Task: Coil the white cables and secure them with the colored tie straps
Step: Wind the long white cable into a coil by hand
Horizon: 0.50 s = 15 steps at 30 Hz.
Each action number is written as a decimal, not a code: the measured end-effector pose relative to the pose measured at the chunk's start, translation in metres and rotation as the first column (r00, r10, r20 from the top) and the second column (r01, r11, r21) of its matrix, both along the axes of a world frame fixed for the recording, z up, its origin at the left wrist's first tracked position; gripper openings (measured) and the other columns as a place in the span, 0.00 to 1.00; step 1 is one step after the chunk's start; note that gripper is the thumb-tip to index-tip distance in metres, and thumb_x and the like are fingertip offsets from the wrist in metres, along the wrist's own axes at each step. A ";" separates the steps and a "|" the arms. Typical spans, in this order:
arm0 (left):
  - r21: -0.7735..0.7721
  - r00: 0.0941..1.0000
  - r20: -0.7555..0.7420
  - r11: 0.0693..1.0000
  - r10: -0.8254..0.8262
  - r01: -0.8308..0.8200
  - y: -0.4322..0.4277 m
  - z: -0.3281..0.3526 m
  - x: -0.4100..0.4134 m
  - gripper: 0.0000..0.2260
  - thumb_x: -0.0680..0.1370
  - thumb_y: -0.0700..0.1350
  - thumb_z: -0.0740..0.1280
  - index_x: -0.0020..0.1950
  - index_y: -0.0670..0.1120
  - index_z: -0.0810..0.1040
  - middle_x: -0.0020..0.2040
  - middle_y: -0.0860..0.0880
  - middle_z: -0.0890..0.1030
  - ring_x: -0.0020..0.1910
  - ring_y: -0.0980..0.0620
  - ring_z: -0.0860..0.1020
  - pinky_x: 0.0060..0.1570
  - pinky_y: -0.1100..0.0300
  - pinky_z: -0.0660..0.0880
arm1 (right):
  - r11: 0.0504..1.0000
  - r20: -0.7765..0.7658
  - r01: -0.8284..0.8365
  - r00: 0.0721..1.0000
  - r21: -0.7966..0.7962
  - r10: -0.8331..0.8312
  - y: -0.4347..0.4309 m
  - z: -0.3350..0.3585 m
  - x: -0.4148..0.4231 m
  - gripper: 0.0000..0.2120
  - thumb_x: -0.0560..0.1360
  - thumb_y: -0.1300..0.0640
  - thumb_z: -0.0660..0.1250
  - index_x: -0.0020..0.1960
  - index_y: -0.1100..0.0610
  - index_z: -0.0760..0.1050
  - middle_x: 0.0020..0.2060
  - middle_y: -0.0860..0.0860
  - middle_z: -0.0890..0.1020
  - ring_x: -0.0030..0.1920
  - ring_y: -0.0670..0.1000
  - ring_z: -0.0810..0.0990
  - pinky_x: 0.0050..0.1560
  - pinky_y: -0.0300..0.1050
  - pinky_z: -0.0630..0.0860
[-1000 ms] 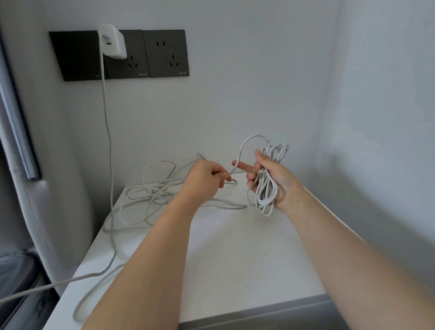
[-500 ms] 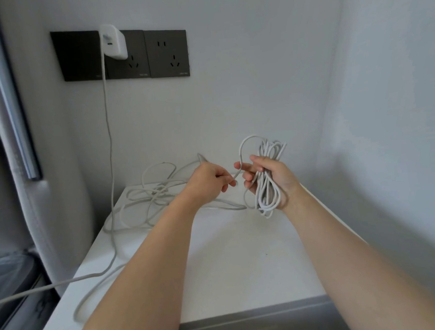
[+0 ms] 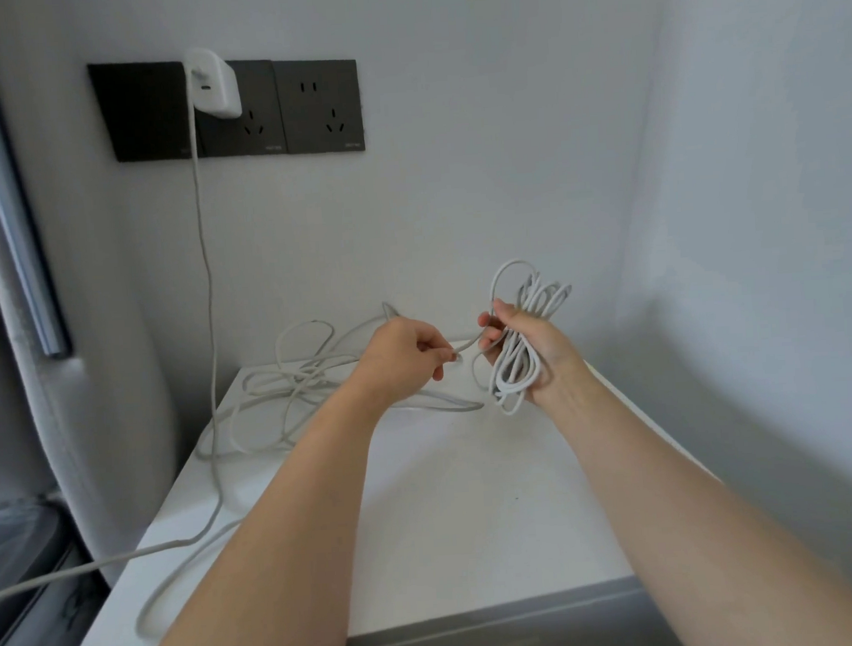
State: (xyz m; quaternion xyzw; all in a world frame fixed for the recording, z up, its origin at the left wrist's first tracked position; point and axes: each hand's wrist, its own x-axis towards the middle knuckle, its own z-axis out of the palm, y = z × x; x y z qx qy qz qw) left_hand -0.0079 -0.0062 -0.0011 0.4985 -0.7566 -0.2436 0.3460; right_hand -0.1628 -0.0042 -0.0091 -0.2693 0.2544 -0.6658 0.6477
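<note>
My right hand [image 3: 534,346] grips a bundle of white cable loops [image 3: 515,367] held upright above the back of the white table [image 3: 472,493]. The loops stick out above and below my fingers. My left hand [image 3: 406,358] pinches the free strand of the same cable just left of the bundle. Behind my left hand a loose tangle of white cable [image 3: 289,384] lies on the table. No colored tie straps are in view.
A white charger [image 3: 214,87] sits in a dark wall socket panel [image 3: 274,108]; its cable [image 3: 207,285] hangs down, crosses the table's left edge and runs off to the left. White walls close the back and right. A grey padded edge stands at left.
My right hand's fingers have closed around the bundle, the index finger no longer pointing out. My left hand has stayed close beside it, holding the strand.
</note>
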 end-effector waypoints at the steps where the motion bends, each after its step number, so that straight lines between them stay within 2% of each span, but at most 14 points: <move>1: -0.001 1.000 -0.006 1.000 -0.006 0.006 0.001 0.000 0.000 0.07 0.77 0.40 0.65 0.41 0.44 0.82 0.29 0.52 0.77 0.21 0.63 0.69 0.23 0.73 0.63 | 1.000 -0.014 0.004 1.000 -0.008 -0.004 0.000 -0.001 0.001 0.08 0.77 0.67 0.61 0.39 0.62 0.72 0.26 0.54 0.77 0.21 0.45 0.72 0.26 0.36 0.74; 6: -0.018 0.999 0.017 0.999 -0.038 0.038 0.004 0.001 -0.002 0.08 0.76 0.38 0.65 0.39 0.45 0.80 0.29 0.52 0.78 0.22 0.64 0.70 0.25 0.74 0.63 | 0.999 -0.123 0.038 0.992 0.008 -0.037 -0.001 -0.004 0.000 0.07 0.75 0.69 0.62 0.40 0.62 0.74 0.24 0.51 0.77 0.21 0.44 0.72 0.25 0.35 0.74; 9: -0.008 0.996 0.019 0.996 -0.084 0.084 0.007 0.002 -0.003 0.09 0.76 0.38 0.65 0.37 0.46 0.80 0.28 0.52 0.77 0.22 0.64 0.69 0.27 0.73 0.64 | 0.991 -0.192 0.132 0.974 0.032 -0.123 -0.004 -0.006 -0.003 0.08 0.74 0.65 0.67 0.36 0.60 0.74 0.24 0.50 0.75 0.21 0.45 0.72 0.25 0.36 0.73; 11: -0.007 0.993 0.023 0.994 -0.113 0.113 0.007 0.002 -0.005 0.11 0.75 0.38 0.66 0.35 0.49 0.79 0.28 0.53 0.78 0.23 0.62 0.69 0.31 0.68 0.67 | 0.983 -0.213 0.175 0.964 0.055 -0.160 -0.007 -0.008 -0.005 0.10 0.73 0.61 0.70 0.34 0.58 0.74 0.23 0.49 0.74 0.22 0.46 0.72 0.27 0.37 0.74; 13: 0.005 0.991 0.035 0.992 -0.127 0.127 0.007 0.002 -0.006 0.11 0.75 0.39 0.67 0.33 0.50 0.79 0.27 0.54 0.78 0.25 0.62 0.69 0.34 0.65 0.69 | 0.982 -0.210 0.177 0.965 0.064 -0.160 -0.009 -0.008 -0.006 0.11 0.73 0.58 0.70 0.34 0.58 0.73 0.22 0.49 0.73 0.23 0.46 0.73 0.30 0.39 0.75; 15: 0.033 0.989 0.048 0.990 -0.141 0.140 0.007 0.001 -0.007 0.09 0.74 0.40 0.69 0.34 0.49 0.80 0.28 0.53 0.78 0.25 0.61 0.71 0.32 0.67 0.69 | 0.986 -0.205 0.159 0.968 0.054 -0.145 -0.010 -0.008 -0.005 0.12 0.75 0.58 0.67 0.34 0.59 0.72 0.22 0.49 0.75 0.23 0.47 0.75 0.33 0.41 0.76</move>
